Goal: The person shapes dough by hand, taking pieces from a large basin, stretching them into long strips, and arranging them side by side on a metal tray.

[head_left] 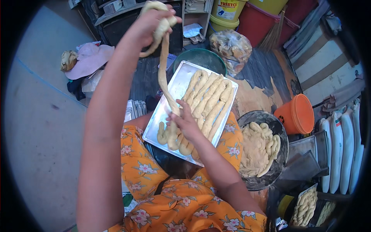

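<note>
My left hand [158, 27] is raised above the far end of a metal tray [156, 120], closed around looped, pale dough [162, 31]. From it a long dough rope [164, 73] hangs down to the tray's left part. My right hand [181, 118] holds that rope near its lower end, fingers curled on it over the tray. Several long dough strands [210, 100] lie side by side on the tray, some bent into loops, which rests over my lap in orange floral cloth.
A dark round pan [282, 154] of dough and an orange bucket [293, 114] sit at the right. Beyond the tray are a green basin [181, 56], a bag of lumpy items [232, 48] and stacked buckets [255, 19]. Long white sacks [344, 154] and a tray of braided dough [305, 205] are farther right.
</note>
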The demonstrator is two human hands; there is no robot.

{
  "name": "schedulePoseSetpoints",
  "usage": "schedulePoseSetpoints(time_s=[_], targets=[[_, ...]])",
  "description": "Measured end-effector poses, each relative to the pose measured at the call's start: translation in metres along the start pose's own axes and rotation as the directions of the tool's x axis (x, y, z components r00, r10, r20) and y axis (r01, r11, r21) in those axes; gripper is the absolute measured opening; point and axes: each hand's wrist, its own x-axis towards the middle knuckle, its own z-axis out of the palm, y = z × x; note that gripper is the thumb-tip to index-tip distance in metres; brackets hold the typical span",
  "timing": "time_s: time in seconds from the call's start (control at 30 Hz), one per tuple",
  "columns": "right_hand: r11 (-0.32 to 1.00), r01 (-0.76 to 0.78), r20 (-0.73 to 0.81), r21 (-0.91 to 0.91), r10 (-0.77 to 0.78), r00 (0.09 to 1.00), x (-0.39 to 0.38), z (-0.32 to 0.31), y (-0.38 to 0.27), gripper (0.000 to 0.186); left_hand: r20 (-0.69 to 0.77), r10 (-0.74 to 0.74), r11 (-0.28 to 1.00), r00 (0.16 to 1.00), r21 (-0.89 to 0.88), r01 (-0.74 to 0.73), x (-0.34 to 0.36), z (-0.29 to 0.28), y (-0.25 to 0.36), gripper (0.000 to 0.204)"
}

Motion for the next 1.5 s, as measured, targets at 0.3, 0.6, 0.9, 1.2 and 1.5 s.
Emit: schedulePoseSetpoints(time_s=[0.3,0.6,0.9,1.2,1.5], targets=[[0.766,0.112,-0.368,-0.634,-0.426,0.827,0.092,-0.062,0.029,0.076,0.307,-0.335,0.936,0.891,0.216,0.278,0.001,0.036,-0.135,0.066],[0.971,-0.127,-0.062,-0.203,0.117,0.991,0.203,-0.134,-0.07,0.037,0.122,-0.283,0.784,0.951,0.601,0.156,-0.074,-0.018,-0.174,0.055],[0.489,-0.097,-0.308,-0.867,-0.371,0.876,0.254,-0.147,-0.02,0.05,-0.247,-0.083,0.805,0.965,0.555,0.211,-0.27,-0.003,-0.256,0.04],[-0.192,0.132,0.12,-0.973,0.075,0.99,0.215,-0.101,-0.006,0.038,0.097,-0.207,0.818,0.974,0.563,0.118,-0.264,-0.034,-0.264,0.042],[-0.111,0.414,0.412,-0.903,0.046,0.91,0.13,-0.07,0.022,0.045,-0.018,-0.094,0.873,0.995,0.479,0.091,-0.276,-0.013,-0.267,0.041]])
